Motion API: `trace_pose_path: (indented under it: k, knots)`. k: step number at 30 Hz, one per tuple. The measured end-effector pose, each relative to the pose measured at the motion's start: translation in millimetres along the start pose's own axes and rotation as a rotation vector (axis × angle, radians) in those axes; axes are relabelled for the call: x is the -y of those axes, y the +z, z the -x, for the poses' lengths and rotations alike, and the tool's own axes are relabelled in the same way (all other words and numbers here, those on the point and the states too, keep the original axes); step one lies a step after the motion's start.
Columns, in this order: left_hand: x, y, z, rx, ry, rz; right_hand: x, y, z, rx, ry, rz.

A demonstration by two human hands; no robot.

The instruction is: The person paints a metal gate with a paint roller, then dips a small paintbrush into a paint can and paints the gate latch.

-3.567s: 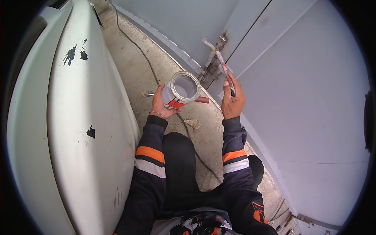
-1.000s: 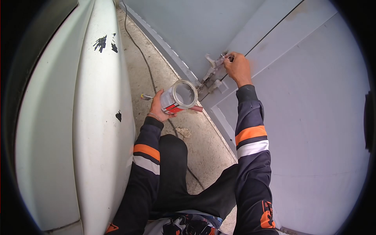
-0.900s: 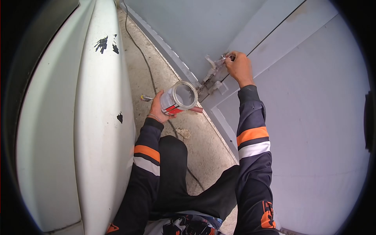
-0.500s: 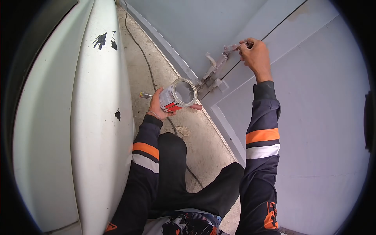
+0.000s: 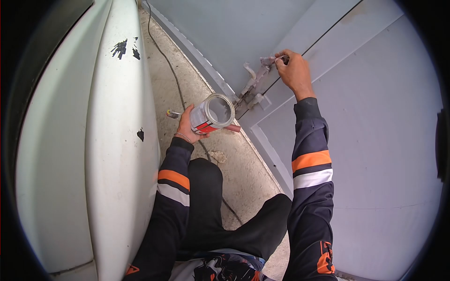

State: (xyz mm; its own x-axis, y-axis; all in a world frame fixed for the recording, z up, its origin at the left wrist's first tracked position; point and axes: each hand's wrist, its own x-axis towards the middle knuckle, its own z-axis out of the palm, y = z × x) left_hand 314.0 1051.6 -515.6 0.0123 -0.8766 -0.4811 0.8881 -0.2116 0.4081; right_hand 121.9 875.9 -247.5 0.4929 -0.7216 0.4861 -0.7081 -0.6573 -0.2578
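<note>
My left hand [image 5: 186,125] is wrapped round an open paint can [image 5: 199,120] with grey paint inside, tilted so its mouth faces me. Behind the can, a reddish-brown handle [image 5: 233,127] sticks out to the right and a metal piece with a yellow end [image 5: 173,114] to the left; whether they are one tool is hidden. My right hand [image 5: 295,75] is closed in a pinch at the upper end of a paint-smeared door latch [image 5: 258,80]. Something small and dark shows between its fingers, too unclear to name.
A grey metal door [image 5: 375,140] with a dark seam rises on the right. On the left stands a white curved panel [image 5: 115,178] with black chipped patches. A dark cable [image 5: 176,77] runs along the concrete floor [image 5: 243,182], past a pale crumbled lump [image 5: 217,156].
My right hand has shifted left and slightly down, closer to the latch's upper end. My left hand keeps the can in nearly the same place.
</note>
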Motion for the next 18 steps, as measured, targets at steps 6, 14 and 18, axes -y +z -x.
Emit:
trace_pose_path:
  k: [6,14,18]
  knots:
    - [2,-7,-4,0.026,0.004,-0.008,14,-13,10,0.017,-0.017,-0.003]
    - [2,-13,-10,0.041,-0.005,0.000,1,-7,25,-0.023,-0.018,-0.049]
    - [1,-3,-4,0.018,0.014,0.018,-4,-9,41,-0.061,0.003,-0.032]
